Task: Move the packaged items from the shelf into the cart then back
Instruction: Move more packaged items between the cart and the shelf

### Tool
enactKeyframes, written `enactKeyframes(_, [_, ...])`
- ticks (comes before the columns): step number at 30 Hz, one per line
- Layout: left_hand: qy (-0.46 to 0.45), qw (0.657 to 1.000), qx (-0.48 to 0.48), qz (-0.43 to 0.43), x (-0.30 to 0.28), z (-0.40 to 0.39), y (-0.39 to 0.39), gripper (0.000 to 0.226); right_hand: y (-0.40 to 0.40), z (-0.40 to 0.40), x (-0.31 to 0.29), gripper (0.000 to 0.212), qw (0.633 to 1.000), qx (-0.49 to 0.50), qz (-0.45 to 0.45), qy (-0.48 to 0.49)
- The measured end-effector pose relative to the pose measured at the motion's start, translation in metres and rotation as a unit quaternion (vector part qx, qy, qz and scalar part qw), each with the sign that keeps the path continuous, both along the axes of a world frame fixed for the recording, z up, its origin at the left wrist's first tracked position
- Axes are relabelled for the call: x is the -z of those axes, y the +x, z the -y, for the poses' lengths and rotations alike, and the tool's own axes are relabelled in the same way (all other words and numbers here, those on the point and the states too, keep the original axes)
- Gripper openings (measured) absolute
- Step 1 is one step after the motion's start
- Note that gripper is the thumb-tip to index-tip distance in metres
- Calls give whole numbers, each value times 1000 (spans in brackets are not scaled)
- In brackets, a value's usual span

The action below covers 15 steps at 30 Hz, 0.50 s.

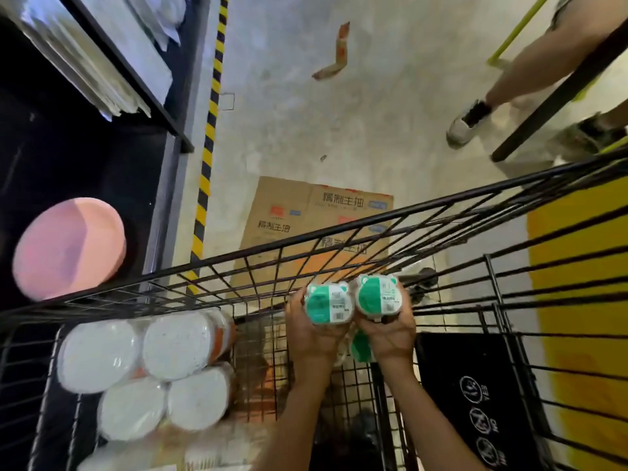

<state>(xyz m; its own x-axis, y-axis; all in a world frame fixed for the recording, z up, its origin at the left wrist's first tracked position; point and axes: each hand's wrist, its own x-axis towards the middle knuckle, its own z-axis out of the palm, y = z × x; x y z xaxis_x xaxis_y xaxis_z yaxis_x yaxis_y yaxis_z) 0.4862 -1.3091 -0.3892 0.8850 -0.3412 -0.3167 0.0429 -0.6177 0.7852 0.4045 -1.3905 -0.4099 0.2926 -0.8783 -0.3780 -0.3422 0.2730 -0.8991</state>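
My left hand (314, 329) grips a green-and-white packaged item (329, 303) and my right hand (390, 333) grips a second one (379, 295) beside it. Both are held over the inside of the black wire cart (258, 253), near its front wall. Another green package (360, 346) shows below, between my wrists. A wrapped pack of white rolls (149, 368) lies in the cart's left part. The dark shelf (85, 141) stands to the left, with a pink round item (69, 248) on it.
A flattened cardboard box (306, 212) lies on the concrete floor beyond the cart. A yellow-black striped line (210, 113) runs along the shelf base. Another person's legs and shoes (475, 120) stand at upper right. The cart's black seat flap (475, 385) is at right.
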Motion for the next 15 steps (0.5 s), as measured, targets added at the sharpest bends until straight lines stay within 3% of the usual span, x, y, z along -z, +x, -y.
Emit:
enactKeyframes(7, [-24, 1000, 15, -14, -8, -9, -8, 79, -10, -1, -11, 81, 999, 20, 37, 25])
enactKeyframes(12, [-30, 998, 28, -44, -18, -14, -14, 74, -25, -10, -22, 79, 999, 28, 17, 12])
enactKeyframes(15, [-48, 998, 17, -39, -25, -20, -18, 77, -31, -17, -30, 80, 997, 31, 43, 64])
